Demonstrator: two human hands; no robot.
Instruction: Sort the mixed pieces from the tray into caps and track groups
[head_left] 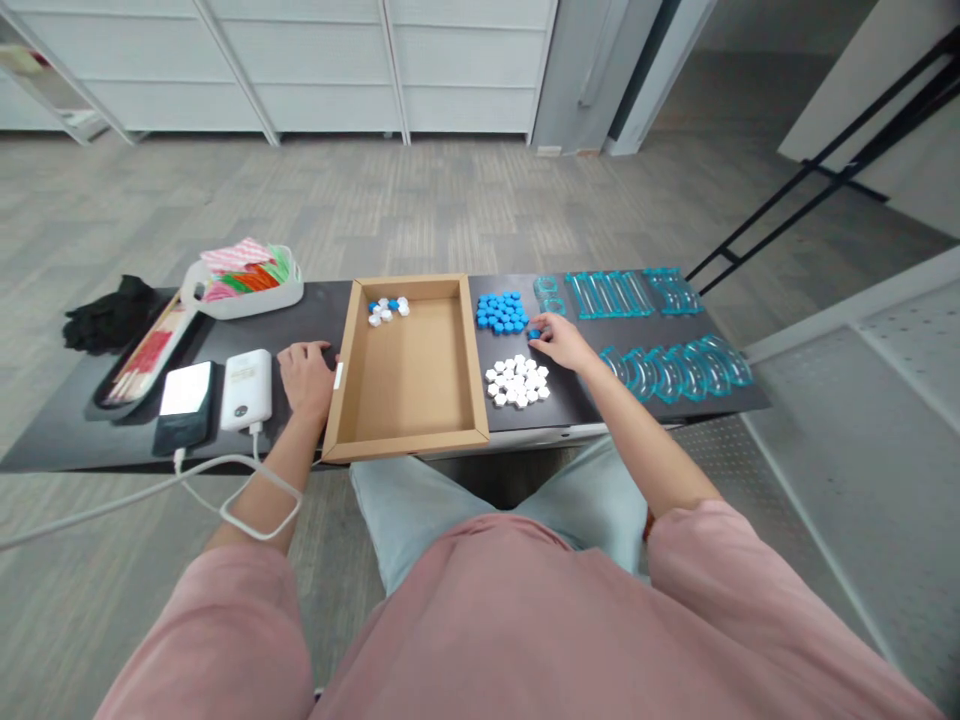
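A shallow cardboard tray [409,440] lies on the black table [45,440] before me, with a few small blue and white hexagonal pieces [388,309] in its far left corner. To its right lie a cluster of blue pieces [502,310] and a cluster of white pieces [517,381]. My right hand [561,343] rests between these clusters, fingers pinched on a blue piece [534,334] at the blue cluster's near right edge. My left hand [307,378] lies palm down, fingers curled, against the tray's left wall.
Left of the tray are a white power bank [246,389] with a cable, a phone [184,403], a white bin of coloured packets [244,280], a tray of sticks [142,362] and black gloves [109,312]. Teal transparent curved parts [675,366] and teal straight parts [609,293] fill the table's right side.
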